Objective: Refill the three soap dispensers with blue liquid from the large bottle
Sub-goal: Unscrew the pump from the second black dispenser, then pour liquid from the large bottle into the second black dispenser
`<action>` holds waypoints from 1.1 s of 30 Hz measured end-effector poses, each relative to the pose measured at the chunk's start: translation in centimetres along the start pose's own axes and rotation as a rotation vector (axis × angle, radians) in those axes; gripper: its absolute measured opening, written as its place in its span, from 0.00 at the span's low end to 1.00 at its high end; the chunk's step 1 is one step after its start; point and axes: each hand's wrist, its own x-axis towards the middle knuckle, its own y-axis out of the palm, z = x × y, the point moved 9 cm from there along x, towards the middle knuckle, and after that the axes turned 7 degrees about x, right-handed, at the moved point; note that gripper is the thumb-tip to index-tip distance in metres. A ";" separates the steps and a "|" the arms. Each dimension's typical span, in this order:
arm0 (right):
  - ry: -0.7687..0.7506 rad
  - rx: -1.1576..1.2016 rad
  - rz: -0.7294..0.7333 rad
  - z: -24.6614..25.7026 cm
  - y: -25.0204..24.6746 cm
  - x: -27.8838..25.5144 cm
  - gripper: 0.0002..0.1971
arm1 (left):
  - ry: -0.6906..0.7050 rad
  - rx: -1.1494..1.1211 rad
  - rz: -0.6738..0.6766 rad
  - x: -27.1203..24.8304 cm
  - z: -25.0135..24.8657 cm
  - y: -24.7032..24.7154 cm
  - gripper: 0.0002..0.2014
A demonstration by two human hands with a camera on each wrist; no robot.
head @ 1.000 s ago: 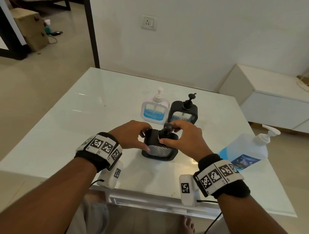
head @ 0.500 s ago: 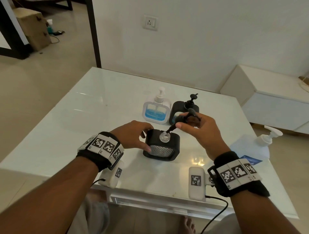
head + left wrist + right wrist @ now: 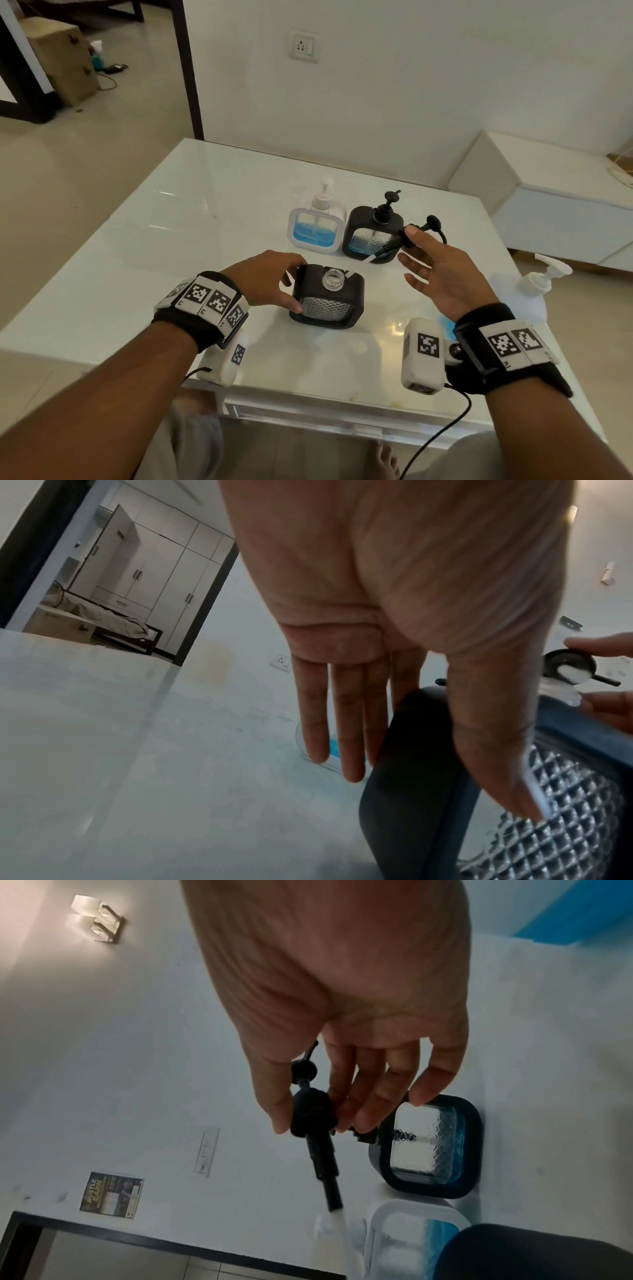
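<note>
So we've got the pump (image 3: 416, 233) out now: a second ago our right hand (image 3: 442, 270) was twisting it on the near black dispenser (image 3: 327, 298), and now thumb and forefinger pinch it up at 1 o'clock, tube dangling clear. That leaves the glass neck (image 3: 332, 278) open, so we'd say pouring comes next. Our left hand (image 3: 270, 281) clasps the dispenser's left side, steadying it. The large bottle (image 3: 534, 287) lies at 3 o'clock, untouched. Its label's hidden here; wrist tags (image 3: 209, 298) only carry square codes, nothing readable.
</note>
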 end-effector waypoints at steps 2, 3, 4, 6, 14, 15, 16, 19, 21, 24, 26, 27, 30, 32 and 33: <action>-0.015 0.010 -0.033 0.2 -0.6 0.2 0.18 | -0.007 0.002 0.006 0.1 0.1 0.1 0.35; -0.044 -0.010 -0.057 0.4 -0.9 0.3 0.19 | -0.011 0.004 0.012 0.1 0.2 0.2 0.35; -0.087 -0.059 -0.089 0.8 -1.2 0.3 0.18 | -0.016 0.006 0.018 0.1 0.3 0.4 0.35; -0.205 -0.240 -0.160 1.8 -1.9 0.4 0.15 | -0.024 0.010 0.033 0.2 0.4 0.7 0.36; 0.017 -0.966 -0.155 -2.7 -3.6 3.4 0.18 | -0.073 0.025 0.089 0.6 0.7 2.4 0.37; 0.078 -1.030 -0.155 -3.8 -4.1 3.8 0.21 | -0.075 0.017 0.086 0.5 0.6 2.5 0.36; 0.111 -1.079 -0.161 -4.5 -4.4 4.1 0.23 | -0.078 0.010 0.082 0.5 0.6 2.5 0.35; 0.130 -1.198 -0.215 -5.2 -5.2 4.0 0.25 | -0.089 0.001 0.080 0.5 0.7 2.5 0.34; 0.126 -1.264 -0.247 -5.1 -5.5 3.6 0.23 | -0.090 0.006 0.088 0.5 0.7 2.5 0.34; 0.105 -1.295 -0.277 -5.2 -5.7 3.3 0.24 | -0.088 0.021 0.093 0.4 0.8 2.3 0.33; 0.099 -1.317 -0.283 -5.3 -5.6 3.2 0.25 | -0.089 0.028 0.087 0.3 0.9 2.2 0.32; 0.105 -1.323 -0.284 -5.3 -5.5 3.1 0.25 | -0.091 0.032 0.083 0.3 1.0 2.2 0.32; 0.108 -1.329 -0.283 -5.3 -5.4 2.8 0.26 | -0.095 0.039 0.082 0.3 1.1 2.2 0.33; 0.101 -1.329 -0.286 -5.1 -5.4 2.6 0.27 | -0.097 0.047 0.087 0.2 1.0 2.2 0.34; 0.099 -1.331 -0.287 -5.1 -5.4 2.5 0.27 | -0.099 0.050 0.088 0.2 1.0 2.3 0.34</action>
